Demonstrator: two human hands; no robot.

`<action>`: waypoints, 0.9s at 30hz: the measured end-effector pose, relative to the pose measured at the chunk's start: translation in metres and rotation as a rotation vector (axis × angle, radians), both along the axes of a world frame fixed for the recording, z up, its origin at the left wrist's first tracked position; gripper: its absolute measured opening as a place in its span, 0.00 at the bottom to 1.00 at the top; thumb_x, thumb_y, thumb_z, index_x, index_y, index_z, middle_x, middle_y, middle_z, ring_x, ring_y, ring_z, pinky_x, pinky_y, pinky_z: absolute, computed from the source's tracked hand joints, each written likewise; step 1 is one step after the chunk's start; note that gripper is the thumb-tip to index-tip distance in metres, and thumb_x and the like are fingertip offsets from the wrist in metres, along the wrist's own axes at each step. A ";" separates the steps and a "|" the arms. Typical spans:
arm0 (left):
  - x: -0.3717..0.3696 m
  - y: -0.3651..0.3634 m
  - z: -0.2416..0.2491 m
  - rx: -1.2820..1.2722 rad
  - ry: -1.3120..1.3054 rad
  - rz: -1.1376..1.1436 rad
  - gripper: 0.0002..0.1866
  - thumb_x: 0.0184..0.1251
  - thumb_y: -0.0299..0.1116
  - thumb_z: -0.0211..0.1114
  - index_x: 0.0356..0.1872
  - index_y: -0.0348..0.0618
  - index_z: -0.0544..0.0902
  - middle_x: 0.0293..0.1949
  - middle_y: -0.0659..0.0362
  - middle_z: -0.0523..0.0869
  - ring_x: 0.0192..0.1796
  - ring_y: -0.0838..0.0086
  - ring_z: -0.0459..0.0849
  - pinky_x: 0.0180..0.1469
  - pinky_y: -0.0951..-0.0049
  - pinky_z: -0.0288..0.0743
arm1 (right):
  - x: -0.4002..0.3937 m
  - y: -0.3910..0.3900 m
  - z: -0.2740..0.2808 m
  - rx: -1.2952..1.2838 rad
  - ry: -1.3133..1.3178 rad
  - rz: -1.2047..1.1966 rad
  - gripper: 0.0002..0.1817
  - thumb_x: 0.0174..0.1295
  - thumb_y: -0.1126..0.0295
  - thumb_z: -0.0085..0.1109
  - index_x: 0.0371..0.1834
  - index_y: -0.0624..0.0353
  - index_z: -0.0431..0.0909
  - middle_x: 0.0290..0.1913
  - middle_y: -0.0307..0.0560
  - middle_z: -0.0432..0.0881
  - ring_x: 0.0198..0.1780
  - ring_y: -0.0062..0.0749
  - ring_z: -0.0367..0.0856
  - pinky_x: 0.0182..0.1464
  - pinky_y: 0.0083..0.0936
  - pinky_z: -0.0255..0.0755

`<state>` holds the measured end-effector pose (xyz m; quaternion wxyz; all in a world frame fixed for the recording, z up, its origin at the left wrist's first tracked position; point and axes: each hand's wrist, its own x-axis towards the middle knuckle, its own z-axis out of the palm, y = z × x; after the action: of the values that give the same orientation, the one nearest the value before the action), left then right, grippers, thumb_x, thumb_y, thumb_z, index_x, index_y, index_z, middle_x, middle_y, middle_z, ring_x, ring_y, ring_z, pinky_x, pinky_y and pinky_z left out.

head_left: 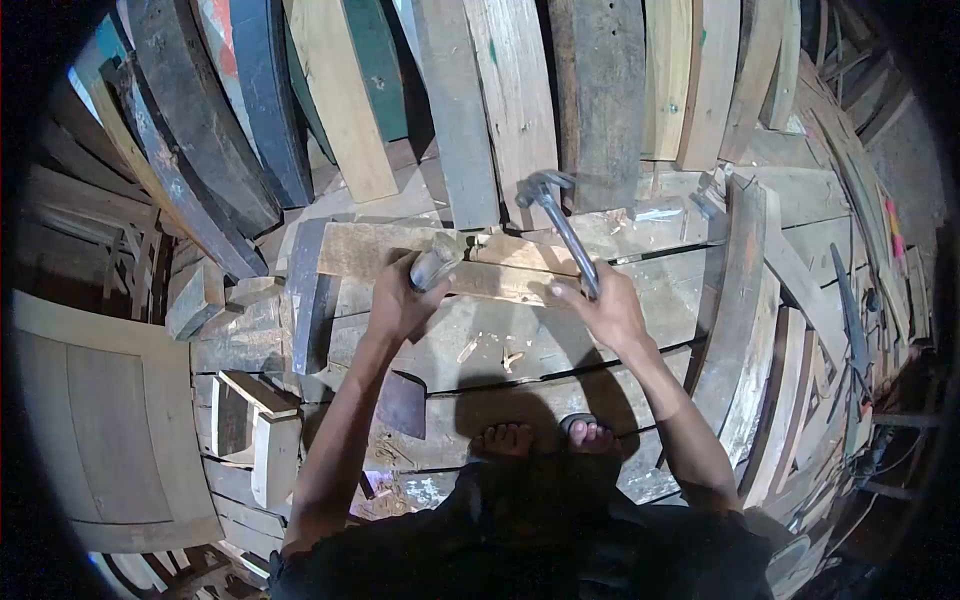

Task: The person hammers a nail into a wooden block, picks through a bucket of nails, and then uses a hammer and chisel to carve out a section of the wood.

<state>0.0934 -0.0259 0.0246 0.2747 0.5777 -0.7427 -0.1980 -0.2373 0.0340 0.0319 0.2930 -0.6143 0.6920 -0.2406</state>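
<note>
At about one o'clock from the middle of the view, the hammer (568,234) slants up and leftward, and the right hand (612,308), at three o'clock, has its fingers wrapped round the lower end of its shaft. It should handle as stiff and head-heavy, smooth enough to slip in a damp palm, so a grip low on the shaft seems sound. Toward ten o'clock, the left hand (398,298) has its fingers closed round a stubby grey block (437,262), probably hard and fairly light, best taken round its sides; its lower part is hidden in the hand, and whether it is a tool or plain wood I cannot tell. Between and behind the hands lies a wooden board (500,284), likely rigid and not fragile, with rough edges that could splinter, so its flat faces look kindest to hold. The left hand covers part of it, and what supports it is unclear. Pale chips (511,358) lie just past six o'clock on the plank floor (620,345). Beyond, at twelve o'clock, the row of timbers (605,100) is cut off at the top, and dark corners swallow the outer clutter.
</note>
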 end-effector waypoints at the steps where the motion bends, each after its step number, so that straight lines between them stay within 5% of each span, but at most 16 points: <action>1: 0.005 -0.007 -0.004 -0.009 -0.030 -0.028 0.29 0.59 0.42 0.81 0.54 0.26 0.88 0.49 0.37 0.88 0.55 0.48 0.88 0.60 0.56 0.82 | -0.004 0.008 -0.005 0.014 -0.017 -0.022 0.29 0.63 0.52 0.81 0.43 0.71 0.80 0.23 0.55 0.82 0.25 0.51 0.84 0.31 0.45 0.77; 2: 0.010 -0.019 -0.014 -0.017 -0.040 -0.067 0.28 0.58 0.42 0.82 0.55 0.32 0.89 0.49 0.37 0.88 0.57 0.47 0.86 0.62 0.55 0.80 | -0.009 0.019 -0.024 -0.121 -0.033 -0.027 0.29 0.65 0.48 0.78 0.38 0.68 0.80 0.21 0.53 0.79 0.22 0.49 0.81 0.28 0.44 0.74; 6: 0.025 -0.069 -0.028 -0.072 0.035 -0.371 0.24 0.56 0.34 0.82 0.56 0.46 0.90 0.51 0.44 0.90 0.59 0.44 0.85 0.64 0.52 0.79 | -0.022 0.047 -0.051 -0.011 -0.057 -0.104 0.32 0.64 0.41 0.76 0.35 0.65 0.79 0.20 0.53 0.78 0.22 0.47 0.80 0.30 0.44 0.74; 13: 0.033 -0.097 -0.029 0.074 -0.073 -0.579 0.37 0.49 0.26 0.82 0.66 0.45 0.83 0.62 0.42 0.85 0.65 0.41 0.81 0.68 0.51 0.79 | -0.033 0.054 -0.054 -0.074 -0.152 -0.172 0.29 0.64 0.47 0.77 0.34 0.66 0.78 0.20 0.48 0.76 0.22 0.38 0.76 0.30 0.41 0.73; 20: 0.032 -0.004 -0.027 -0.098 -0.114 -0.180 0.39 0.47 0.34 0.89 0.65 0.47 0.83 0.64 0.44 0.79 0.67 0.45 0.80 0.63 0.48 0.81 | -0.034 0.063 -0.052 -0.097 -0.198 -0.234 0.23 0.68 0.54 0.73 0.33 0.66 0.79 0.20 0.51 0.72 0.23 0.32 0.70 0.29 0.37 0.68; 23: 0.043 0.044 -0.043 -0.285 -0.276 -0.160 0.34 0.54 0.33 0.85 0.65 0.49 0.84 0.66 0.48 0.79 0.59 0.48 0.86 0.55 0.51 0.86 | -0.039 0.067 -0.063 -0.152 -0.261 -0.233 0.21 0.70 0.56 0.71 0.33 0.66 0.80 0.20 0.47 0.72 0.24 0.27 0.69 0.29 0.36 0.67; 27: 0.049 0.083 -0.048 -0.172 -0.207 0.008 0.33 0.59 0.34 0.83 0.67 0.48 0.82 0.68 0.49 0.79 0.45 0.52 0.92 0.47 0.52 0.87 | -0.034 0.070 -0.070 -0.093 -0.338 -0.246 0.24 0.69 0.54 0.73 0.31 0.67 0.82 0.22 0.41 0.77 0.26 0.23 0.71 0.29 0.32 0.68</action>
<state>0.1427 0.0573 -0.0229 0.2462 0.5723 -0.7789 -0.0718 -0.2713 0.1036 -0.0383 0.3448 -0.4889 0.6910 -0.4058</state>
